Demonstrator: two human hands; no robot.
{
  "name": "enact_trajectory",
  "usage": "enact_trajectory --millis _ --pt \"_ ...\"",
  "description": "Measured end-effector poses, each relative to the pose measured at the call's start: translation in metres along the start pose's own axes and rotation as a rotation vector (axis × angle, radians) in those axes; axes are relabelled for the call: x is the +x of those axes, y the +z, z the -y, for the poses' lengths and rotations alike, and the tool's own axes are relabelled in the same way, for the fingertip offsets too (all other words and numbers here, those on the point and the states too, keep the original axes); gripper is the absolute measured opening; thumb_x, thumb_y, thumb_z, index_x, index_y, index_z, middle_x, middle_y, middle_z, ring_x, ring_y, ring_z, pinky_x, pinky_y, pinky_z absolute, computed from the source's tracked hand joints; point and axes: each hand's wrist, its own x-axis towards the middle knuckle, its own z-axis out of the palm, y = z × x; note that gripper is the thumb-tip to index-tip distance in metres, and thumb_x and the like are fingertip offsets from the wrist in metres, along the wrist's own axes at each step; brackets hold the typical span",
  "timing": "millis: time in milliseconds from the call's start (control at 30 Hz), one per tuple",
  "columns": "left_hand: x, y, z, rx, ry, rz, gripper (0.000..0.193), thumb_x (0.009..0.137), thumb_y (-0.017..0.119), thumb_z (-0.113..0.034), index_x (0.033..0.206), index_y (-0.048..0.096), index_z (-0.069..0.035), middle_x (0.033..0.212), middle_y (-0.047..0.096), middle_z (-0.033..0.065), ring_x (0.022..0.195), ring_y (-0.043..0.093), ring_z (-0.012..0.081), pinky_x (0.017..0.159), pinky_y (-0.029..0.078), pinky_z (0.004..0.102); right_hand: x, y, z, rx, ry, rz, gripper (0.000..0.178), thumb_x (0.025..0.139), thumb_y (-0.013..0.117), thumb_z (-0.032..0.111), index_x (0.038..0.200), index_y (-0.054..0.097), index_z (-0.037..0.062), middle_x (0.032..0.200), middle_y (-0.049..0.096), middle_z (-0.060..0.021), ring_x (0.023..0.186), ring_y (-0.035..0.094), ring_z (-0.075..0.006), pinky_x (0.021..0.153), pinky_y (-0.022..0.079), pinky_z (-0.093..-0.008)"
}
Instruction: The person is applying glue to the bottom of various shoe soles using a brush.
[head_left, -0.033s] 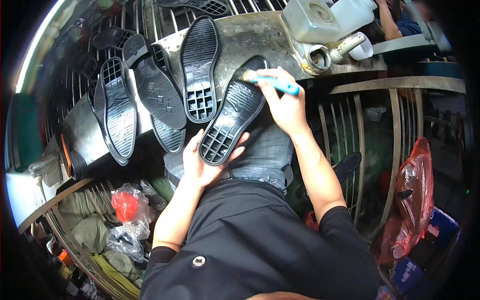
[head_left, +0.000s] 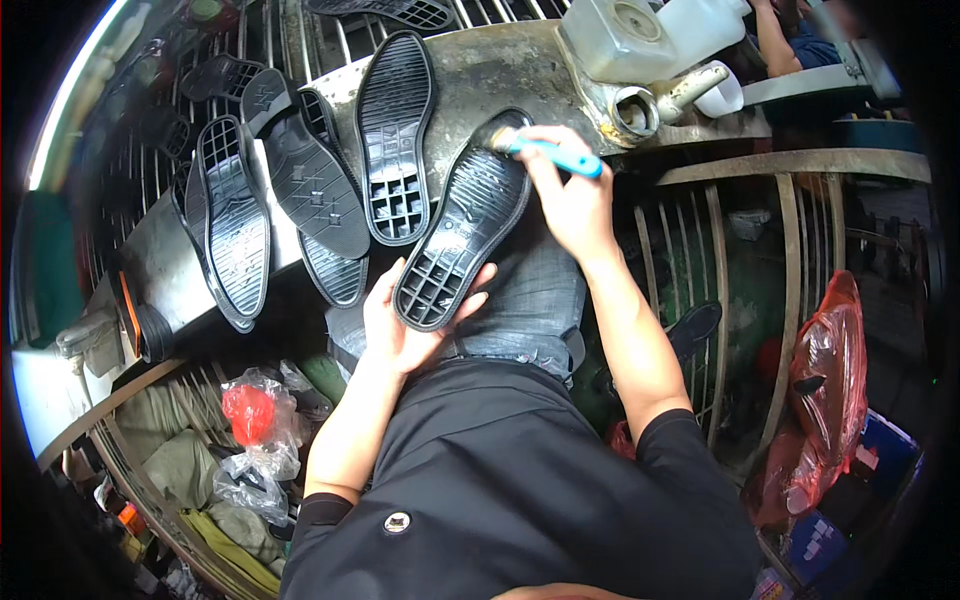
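My left hand point(head_left: 393, 325) grips the heel end of a black shoe sole point(head_left: 462, 225), whose ribbed, gridded inner face points up and shines wet. In my right hand point(head_left: 577, 205) is a brush with a blue handle point(head_left: 560, 157); its bristles touch the toe part of that sole. Just left of it, another black sole point(head_left: 397, 130) lies on the worktop. Farther left are a sole with its patterned tread side up point(head_left: 315, 180) and more ribbed soles point(head_left: 237, 220), partly overlapping.
Cloudy plastic containers point(head_left: 618, 40) and a glue-crusted pot point(head_left: 633, 110) stand at the back right of the stained worktop point(head_left: 500, 65). Metal railings point(head_left: 795, 230) flank me. A red plastic bag point(head_left: 830, 370) hangs at right. Another person's arm point(head_left: 775, 40) shows at the far right.
The brush has moved slightly up and right on the toe part of the held sole, its handle tilting a little. My left hand keeps the same grip.
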Motion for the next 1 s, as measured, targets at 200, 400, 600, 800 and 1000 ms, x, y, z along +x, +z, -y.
enact_trajectory --millis 200,400,600,800,1000 --pt "0.002 0.024 0.007 0.392 0.058 0.042 0.072 0.112 0.052 -0.043 0.168 0.036 -0.001 0.167 0.044 0.0308 0.151 0.047 0.0527 0.124 0.044 0.0624 -0.008 -0.029 -0.004 -0.255 -0.105 -0.113 0.009 0.099 0.077 0.01 0.106 0.076 0.0043 0.103 0.08 -0.0124 0.095 0.076 -0.036 0.096 0.057 -0.046" --pt "0.005 0.022 0.01 0.586 0.072 0.088 0.076 0.11 0.056 -0.043 0.17 0.031 -0.002 0.166 0.046 0.0285 0.149 0.051 0.0507 0.122 0.046 0.0633 -0.032 -0.072 -0.003 -0.073 0.067 -0.23 0.006 0.102 0.073 0.007 0.104 0.072 0.0017 0.094 0.078 -0.0104 0.092 0.077 -0.0262 0.094 0.059 -0.0437" --pt "0.019 0.016 0.006 0.284 0.032 -0.088 0.068 0.117 0.041 -0.047 0.171 0.032 -0.008 0.169 0.044 0.0259 0.151 0.049 0.0503 0.123 0.046 0.0613 -0.001 -0.101 -0.022 -0.41 0.019 -0.312 0.017 0.106 0.073 0.018 0.111 0.074 0.0013 0.107 0.08 -0.0118 0.098 0.077 -0.0268 0.089 0.059 -0.0391" --pt "0.021 0.005 0.016 0.197 0.122 -0.167 0.071 0.116 0.04 -0.049 0.165 0.04 0.003 0.168 0.044 0.0297 0.156 0.042 0.0482 0.132 0.031 0.0617 -0.034 -0.031 -0.011 0.39 0.21 -0.228 0.013 0.107 0.071 0.011 0.114 0.072 0.0005 0.101 0.077 -0.0089 0.091 0.075 -0.0159 0.08 0.059 -0.0313" --pt "0.013 -0.017 0.005 0.131 0.118 -0.036 0.063 0.117 0.037 -0.042 0.169 0.04 -0.007 0.167 0.051 0.0181 0.153 0.051 0.0353 0.13 0.035 0.0574 -0.084 0.014 0.027 -0.035 -0.246 0.0 0.028 0.095 0.08 0.025 0.114 0.076 0.0048 0.1 0.071 -0.0102 0.098 0.071 -0.0345 0.109 0.05 -0.0581"
